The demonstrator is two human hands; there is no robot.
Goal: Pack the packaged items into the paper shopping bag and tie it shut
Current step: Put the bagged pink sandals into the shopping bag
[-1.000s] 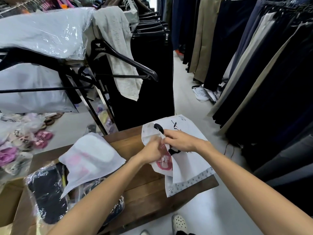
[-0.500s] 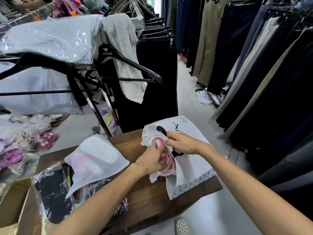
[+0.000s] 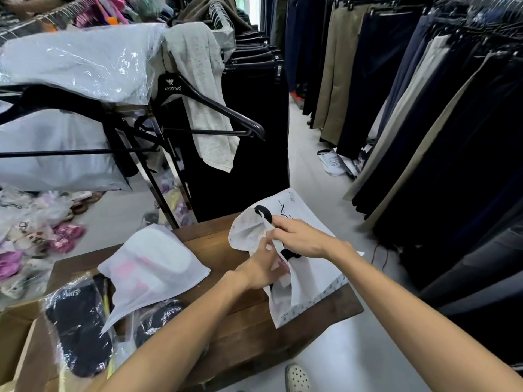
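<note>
Paper bag (image 3: 308, 281) on counter (image 3: 249, 321), 3 o'clock end: right hand (image 3: 300, 236) pinching its mouth, left hand (image 3: 261, 267) gripping pink packaged item (image 3: 283, 263) inside.

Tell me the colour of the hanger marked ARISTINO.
Black, with white lettering; the hanger shows in the head view.

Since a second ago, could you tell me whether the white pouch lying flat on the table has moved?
No. The white pouch still lies at the table's back-left, its lower corner over the black packaged items; only the camera shifted.
</note>
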